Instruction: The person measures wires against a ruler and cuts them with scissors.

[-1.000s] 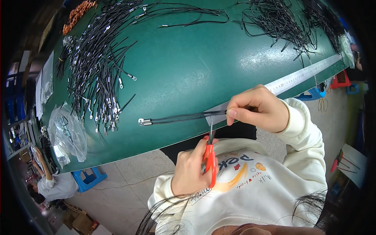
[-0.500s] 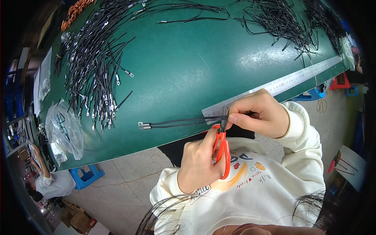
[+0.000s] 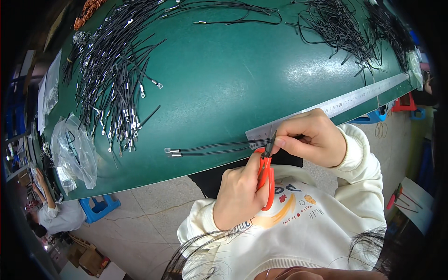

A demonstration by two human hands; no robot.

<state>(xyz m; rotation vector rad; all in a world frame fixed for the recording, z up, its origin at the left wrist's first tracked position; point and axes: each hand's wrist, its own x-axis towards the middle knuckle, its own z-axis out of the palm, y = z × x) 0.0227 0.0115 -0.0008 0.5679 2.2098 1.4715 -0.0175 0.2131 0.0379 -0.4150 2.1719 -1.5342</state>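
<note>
My left hand (image 3: pixel 239 198) is closed round the red handles of a pair of scissors (image 3: pixel 269 186), whose dark blades point up at the fingertips of my right hand (image 3: pixel 311 139). Thumb and forefinger of my right hand pinch a few thin black wires (image 3: pixel 212 151) right beside the blades. The wires stretch left over the table and end in silver metal terminals (image 3: pixel 175 155). My fingers hide the right-hand part of the wires and the blade tips. Beneath the wires and my right hand, a metal ruler (image 3: pixel 347 99) lies slanting along the table's near edge.
A large heap of black wires with ring terminals (image 3: pixel 123 79) covers the green table's left side. More black wires (image 3: pixel 343 32) lie at the far right. A clear plastic bag (image 3: pixel 74 151) sits at the left corner. Blue stools (image 3: pixel 99 207) stand on the floor.
The scissor handles have come closer together at the wires. The terminal ends have shifted and turned slightly. My right hand keeps its pinch, and the whole view has shifted a little.
</note>
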